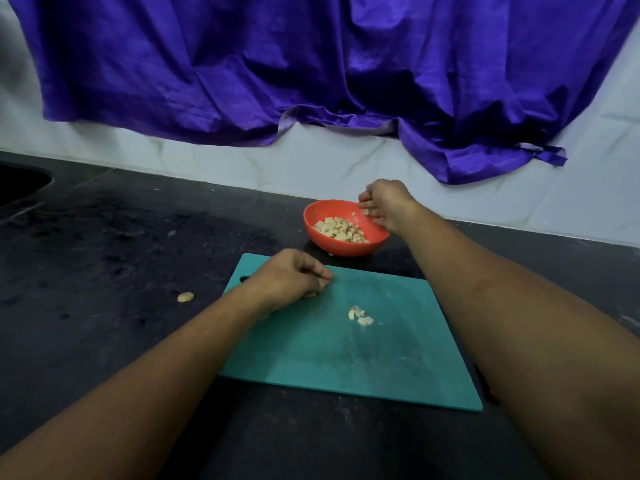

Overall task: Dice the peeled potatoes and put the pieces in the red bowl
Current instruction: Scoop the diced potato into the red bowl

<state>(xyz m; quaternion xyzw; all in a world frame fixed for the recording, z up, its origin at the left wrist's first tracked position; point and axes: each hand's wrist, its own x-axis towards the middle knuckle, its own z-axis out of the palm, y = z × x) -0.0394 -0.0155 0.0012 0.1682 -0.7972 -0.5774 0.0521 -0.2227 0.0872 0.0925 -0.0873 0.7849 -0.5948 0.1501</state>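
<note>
Both hands are out in front of me over the black counter (104, 237). My right hand (382, 206) hangs over the red bowl (313, 233) at about 2 o'clock on its rim, wrist high and forearm stretched forward, fingers bent and pointing down into the bowl. One pale potato cube sits against my fingertips (370, 216), but I cannot tell whether I am pinching it or it is only resting there. My left hand (291, 277) rests on the teal cutting board (346, 358) near its 10 o'clock corner, just beside the handle slot. It is knuckles up and curled into a loose fist, the thumb lying against the index finger and nothing showing inside it. The bowl stands at 12 o'clock from the board, just beyond its far edge, and holds a heap of diced potato (341, 230). A few leftover pieces (360, 315) lie near the middle of the board, apart from both hands. At 9 o'clock from the board a small potato scrap (185, 297) lies alone on the counter. Beyond the bowl, at 12 o'clock, a white tiled wall (242, 161) rises with a purple cloth (311, 64) draped across it.
</note>
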